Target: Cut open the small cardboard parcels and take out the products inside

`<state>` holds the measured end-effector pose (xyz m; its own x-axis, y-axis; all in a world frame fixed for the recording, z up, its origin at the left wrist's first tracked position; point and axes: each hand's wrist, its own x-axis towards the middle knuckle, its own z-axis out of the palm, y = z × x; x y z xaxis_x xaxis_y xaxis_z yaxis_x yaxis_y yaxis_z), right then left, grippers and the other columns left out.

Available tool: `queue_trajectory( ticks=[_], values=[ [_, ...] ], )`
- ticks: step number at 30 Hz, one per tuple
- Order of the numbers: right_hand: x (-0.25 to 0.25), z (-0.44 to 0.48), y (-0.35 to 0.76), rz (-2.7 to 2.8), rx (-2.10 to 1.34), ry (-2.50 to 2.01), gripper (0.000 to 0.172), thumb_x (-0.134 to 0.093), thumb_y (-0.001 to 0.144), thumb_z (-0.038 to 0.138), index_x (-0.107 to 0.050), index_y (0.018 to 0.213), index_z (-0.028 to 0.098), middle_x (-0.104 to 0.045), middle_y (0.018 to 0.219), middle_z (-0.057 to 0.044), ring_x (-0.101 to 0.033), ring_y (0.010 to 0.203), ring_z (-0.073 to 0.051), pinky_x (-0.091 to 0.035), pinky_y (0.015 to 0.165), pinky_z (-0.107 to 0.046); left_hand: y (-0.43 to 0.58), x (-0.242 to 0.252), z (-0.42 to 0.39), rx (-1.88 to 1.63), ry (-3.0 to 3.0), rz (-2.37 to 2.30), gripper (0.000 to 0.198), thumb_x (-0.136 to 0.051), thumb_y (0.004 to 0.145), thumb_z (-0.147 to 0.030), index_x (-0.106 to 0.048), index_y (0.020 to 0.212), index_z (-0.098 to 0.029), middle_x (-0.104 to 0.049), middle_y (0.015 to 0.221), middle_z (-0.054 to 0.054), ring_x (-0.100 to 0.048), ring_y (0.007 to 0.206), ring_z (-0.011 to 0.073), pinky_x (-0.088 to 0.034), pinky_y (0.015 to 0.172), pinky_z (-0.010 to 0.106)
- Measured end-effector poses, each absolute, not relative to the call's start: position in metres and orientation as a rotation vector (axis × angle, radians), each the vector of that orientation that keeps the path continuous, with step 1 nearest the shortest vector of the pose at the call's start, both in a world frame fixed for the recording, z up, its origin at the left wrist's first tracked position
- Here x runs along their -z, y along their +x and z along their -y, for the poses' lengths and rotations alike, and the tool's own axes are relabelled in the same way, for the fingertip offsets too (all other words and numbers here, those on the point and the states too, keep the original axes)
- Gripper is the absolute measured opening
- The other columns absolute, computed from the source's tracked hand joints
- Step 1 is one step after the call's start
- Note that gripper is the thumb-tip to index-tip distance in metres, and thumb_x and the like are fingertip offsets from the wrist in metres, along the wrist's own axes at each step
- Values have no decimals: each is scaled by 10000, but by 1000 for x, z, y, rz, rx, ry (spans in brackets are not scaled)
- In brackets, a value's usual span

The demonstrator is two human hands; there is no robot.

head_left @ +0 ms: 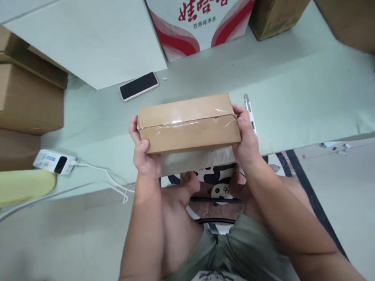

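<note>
A brown cardboard box (190,134) with clear tape along its seam is held up in front of me. My left hand (143,152) grips its left end, thumb on the near face. At the right end, my right hand (245,134) is closed round the edge. Just beyond the right fingers lies a box cutter (248,105) on the pale green table cover (281,100). Clear plastic (220,156) shows under the box near the table's front edge. The box's underside and far face are hidden.
A phone (139,86) lies behind the box. Farther back stand a white panel (88,41), a red and white carton (202,29) and a brown carton (278,14). To the left are stacked cartons (26,97), a white device with cables (54,161) and a yellow object (23,187).
</note>
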<state>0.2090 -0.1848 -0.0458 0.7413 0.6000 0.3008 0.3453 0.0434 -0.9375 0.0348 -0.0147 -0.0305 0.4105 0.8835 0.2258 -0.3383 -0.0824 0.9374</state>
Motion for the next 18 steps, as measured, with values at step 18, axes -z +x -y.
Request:
queue_trajectory(
  ticks=[18],
  values=[
    [72, 235, 290, 712, -116, -2423, 604, -629, 758, 336, -600, 1348, 206, -684, 877, -96, -594, 806, -277, -521, 820, -502, 47, 21, 25, -932, 1285, -512, 626, -926, 523, -604, -570, 916, -272, -639, 1005, 43, -649, 1189, 333, -565, 963, 431]
  ],
)
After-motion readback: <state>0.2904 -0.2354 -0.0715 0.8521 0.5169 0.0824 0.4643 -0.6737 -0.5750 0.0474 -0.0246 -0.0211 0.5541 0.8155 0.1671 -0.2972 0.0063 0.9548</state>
